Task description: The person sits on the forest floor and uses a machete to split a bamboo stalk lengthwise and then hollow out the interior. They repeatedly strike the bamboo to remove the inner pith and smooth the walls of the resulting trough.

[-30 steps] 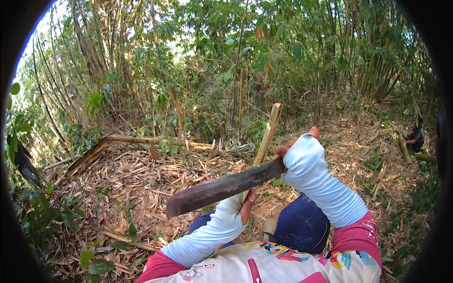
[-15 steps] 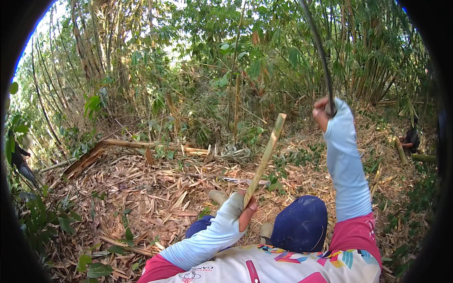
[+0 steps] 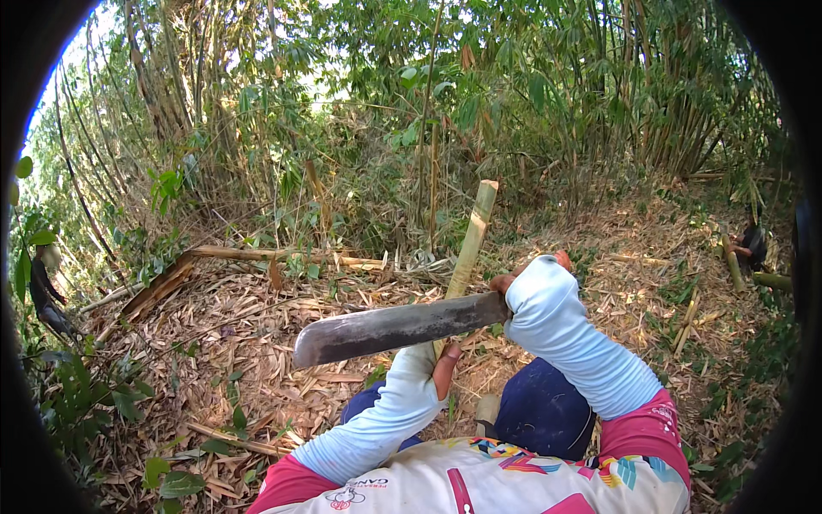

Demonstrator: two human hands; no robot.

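A strip of split bamboo [image 3: 469, 244] stands tilted in front of me, leaning a little to the right at its top. My left hand [image 3: 438, 370] is closed round its lower end. My right hand [image 3: 535, 283] grips a machete [image 3: 394, 328], its handle hidden in my fist. The broad dark blade points left, nearly level, and crosses in front of the bamboo just above my left hand. Whether the edge touches the bamboo I cannot tell. Pale blue sleeves cover both forearms and part of the hands.
Dry bamboo leaves [image 3: 257, 343] and chips cover the ground. A split bamboo pole [image 3: 282, 254] lies ahead on the left. Bamboo clumps rise behind. One person [image 3: 47, 291] is at the far left, another [image 3: 753, 248] at the far right beside cut bamboo [image 3: 773, 281].
My right hand has come down and left from its raised place, bringing the machete across the bamboo strip. The strip stands more upright now, its top shifted left and up.
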